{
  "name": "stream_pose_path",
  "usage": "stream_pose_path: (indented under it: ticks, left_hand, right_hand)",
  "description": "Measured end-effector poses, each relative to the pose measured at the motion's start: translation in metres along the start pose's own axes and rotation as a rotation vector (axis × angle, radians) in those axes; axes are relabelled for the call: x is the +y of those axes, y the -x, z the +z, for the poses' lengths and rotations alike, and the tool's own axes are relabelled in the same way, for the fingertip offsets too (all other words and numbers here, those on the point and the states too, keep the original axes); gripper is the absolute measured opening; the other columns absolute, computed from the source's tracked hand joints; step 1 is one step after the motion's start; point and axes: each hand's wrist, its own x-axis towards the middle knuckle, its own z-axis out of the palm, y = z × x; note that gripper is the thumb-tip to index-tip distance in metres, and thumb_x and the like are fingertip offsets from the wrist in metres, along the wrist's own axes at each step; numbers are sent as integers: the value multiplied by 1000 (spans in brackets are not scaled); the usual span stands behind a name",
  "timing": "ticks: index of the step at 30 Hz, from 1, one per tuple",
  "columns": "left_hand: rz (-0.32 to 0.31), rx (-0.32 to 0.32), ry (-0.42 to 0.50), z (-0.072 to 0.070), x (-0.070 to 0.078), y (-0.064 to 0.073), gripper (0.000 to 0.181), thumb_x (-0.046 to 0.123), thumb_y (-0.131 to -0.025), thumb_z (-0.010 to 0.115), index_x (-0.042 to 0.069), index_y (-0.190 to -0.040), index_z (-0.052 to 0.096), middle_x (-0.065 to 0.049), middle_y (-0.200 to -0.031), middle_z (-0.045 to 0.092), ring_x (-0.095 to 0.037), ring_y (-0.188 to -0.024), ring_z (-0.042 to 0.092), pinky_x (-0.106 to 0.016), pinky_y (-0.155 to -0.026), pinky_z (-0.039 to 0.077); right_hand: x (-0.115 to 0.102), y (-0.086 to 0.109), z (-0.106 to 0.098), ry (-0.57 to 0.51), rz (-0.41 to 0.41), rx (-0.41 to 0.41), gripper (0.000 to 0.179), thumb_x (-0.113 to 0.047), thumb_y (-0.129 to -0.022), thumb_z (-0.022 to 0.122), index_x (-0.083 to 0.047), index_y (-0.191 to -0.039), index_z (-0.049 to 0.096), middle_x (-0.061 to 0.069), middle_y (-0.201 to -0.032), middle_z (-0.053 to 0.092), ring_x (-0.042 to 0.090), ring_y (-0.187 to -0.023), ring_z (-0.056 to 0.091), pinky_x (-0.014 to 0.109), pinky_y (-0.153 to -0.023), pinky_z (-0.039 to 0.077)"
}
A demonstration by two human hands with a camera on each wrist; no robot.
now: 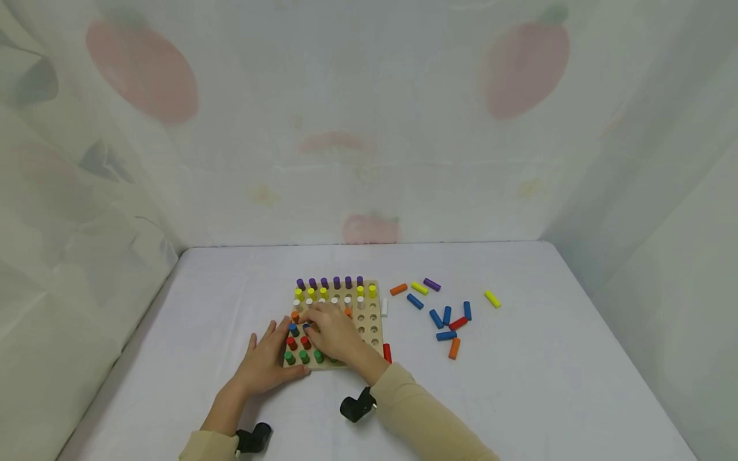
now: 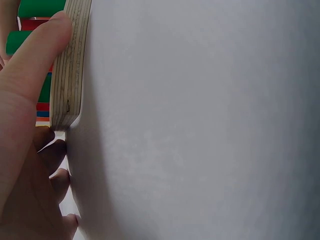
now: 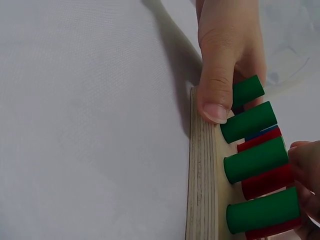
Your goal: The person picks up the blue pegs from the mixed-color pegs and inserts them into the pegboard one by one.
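Observation:
A wooden pegboard [image 1: 368, 324] holds rows of purple, yellow, white, orange, blue, red and green pegs. My left hand [image 1: 262, 365] holds its near left corner. In the left wrist view the thumb [image 2: 37, 55] lies on the board's layered edge [image 2: 72, 60], with the other fingers down the side. Over the board, my right hand [image 1: 334, 333] pinches a blue peg [image 1: 306, 326] in the second spot of the blue row, beside another blue peg [image 1: 293, 330]. Green pegs [image 3: 256, 160] stand along the near row. The right hand covers much of the board's middle.
Loose pegs lie right of the board: several blue ones [image 1: 436, 319], orange [image 1: 398, 289], yellow [image 1: 492, 299], purple [image 1: 432, 284] and red [image 1: 458, 323]. A white peg [image 1: 384, 307] and a red peg [image 1: 387, 353] lie close by the board's right edge. White cloth [image 1: 519, 384] covers the table.

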Motion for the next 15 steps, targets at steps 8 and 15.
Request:
stream_pose_path:
  ticks: [8,15]
  left_hand:
    - [-3,-7,7,-1,0,0,112,66,-62,71,8,-146,24,-15,-148,30,-43,-137,18,-70,-102,4]
    - [-11,-14,14,0,-1,-1,114,65,-61,72,8,-147,23,-15,-149,29,-42,-137,17,-69,-102,3]
  right_hand:
    - [0,3,-11,-71,-6,15,16,-17,-87,62,-18,-102,67,-5,-105,63,6,-90,55,12,-77,46]
    - [5,7,-19,-81,24,46,17,-20,-89,62,-20,-104,67,-8,-98,62,4,-85,53,8,-71,45]
